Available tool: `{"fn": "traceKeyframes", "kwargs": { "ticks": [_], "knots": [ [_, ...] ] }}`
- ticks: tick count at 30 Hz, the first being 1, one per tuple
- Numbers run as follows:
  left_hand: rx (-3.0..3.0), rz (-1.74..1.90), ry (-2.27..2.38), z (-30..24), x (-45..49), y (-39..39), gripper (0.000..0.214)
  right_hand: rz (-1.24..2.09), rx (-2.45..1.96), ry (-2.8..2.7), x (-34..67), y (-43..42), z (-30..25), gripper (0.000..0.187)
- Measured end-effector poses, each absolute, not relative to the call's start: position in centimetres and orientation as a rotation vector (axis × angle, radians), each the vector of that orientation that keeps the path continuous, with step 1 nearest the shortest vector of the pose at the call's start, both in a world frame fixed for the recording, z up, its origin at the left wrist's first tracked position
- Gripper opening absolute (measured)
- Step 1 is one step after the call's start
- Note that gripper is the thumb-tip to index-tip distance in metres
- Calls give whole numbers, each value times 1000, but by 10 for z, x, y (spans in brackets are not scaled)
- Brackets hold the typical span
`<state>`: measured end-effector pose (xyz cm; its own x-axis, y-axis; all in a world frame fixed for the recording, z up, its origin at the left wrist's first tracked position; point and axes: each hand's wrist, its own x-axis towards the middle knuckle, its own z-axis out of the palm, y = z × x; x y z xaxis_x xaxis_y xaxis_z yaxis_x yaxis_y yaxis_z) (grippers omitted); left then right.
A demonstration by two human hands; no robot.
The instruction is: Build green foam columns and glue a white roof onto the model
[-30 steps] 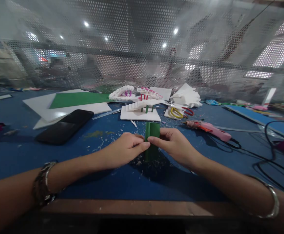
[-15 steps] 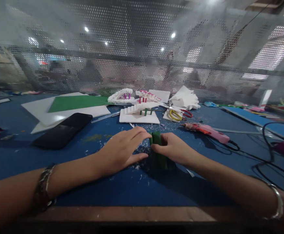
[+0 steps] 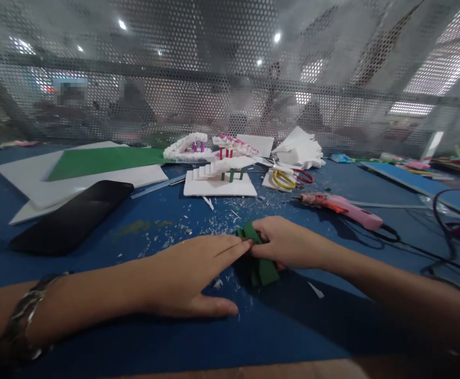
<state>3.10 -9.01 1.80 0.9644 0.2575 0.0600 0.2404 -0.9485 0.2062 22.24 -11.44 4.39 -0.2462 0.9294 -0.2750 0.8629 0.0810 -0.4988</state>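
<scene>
Dark green foam-like pieces (image 3: 267, 271) lie in a small bundle on the blue table in front of me, leaning to one side. My right hand (image 3: 283, 242) grips them from the right between thumb and fingers. From the left, my left hand (image 3: 206, 268) reaches over with its fingers stretched out and its thumb apart. Its fingertips meet the green pieces near my right thumb. White scraps and shavings (image 3: 217, 284) are scattered around both hands. How many green pieces there are, I cannot tell.
Beyond my hands stands a white foam staircase model (image 3: 222, 179) with green posts. Scissors with yellow and red handles (image 3: 284, 179) lie beside it. A pink glue gun (image 3: 348, 209) with a black cable is at right, a black phone (image 3: 75, 216) at left, near a green sheet (image 3: 103, 162).
The green bundle has tipped and come nearer to me. My left hand has moved closer too, its fingers flatter and now at the bundle's side. The view has shifted slightly.
</scene>
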Motion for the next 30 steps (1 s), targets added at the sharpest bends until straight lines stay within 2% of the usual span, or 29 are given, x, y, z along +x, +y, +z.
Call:
{"fn": "traceKeyframes", "kwargs": {
  "ticks": [5,9,14,17,20,23,27,30],
  "knots": [
    [2926,170,269,16,31,-85,72,893,-1858,-2239,229,-118,42,20],
    [2927,170,237,15,32,-79,63,441,-1925,-2322,230,-125,34,25],
    [2915,51,281,19,32,-79,67,53,-2015,-2303,243,-129,44,15],
    [2906,-18,291,23,32,-81,67,-247,-2161,-2140,273,-134,61,25],
    [2898,-105,308,27,32,-81,70,-439,-2557,-1820,315,-142,71,32],
    [2904,-145,310,30,31,-81,71,-654,-2543,-1678,355,-146,66,29],
    [2919,-123,301,28,30,-80,70,-65,-2495,-1849,381,-136,50,37],
    [2936,-104,301,26,30,-79,69,-37,-2441,-1892,382,-123,44,36]
  ]
}}
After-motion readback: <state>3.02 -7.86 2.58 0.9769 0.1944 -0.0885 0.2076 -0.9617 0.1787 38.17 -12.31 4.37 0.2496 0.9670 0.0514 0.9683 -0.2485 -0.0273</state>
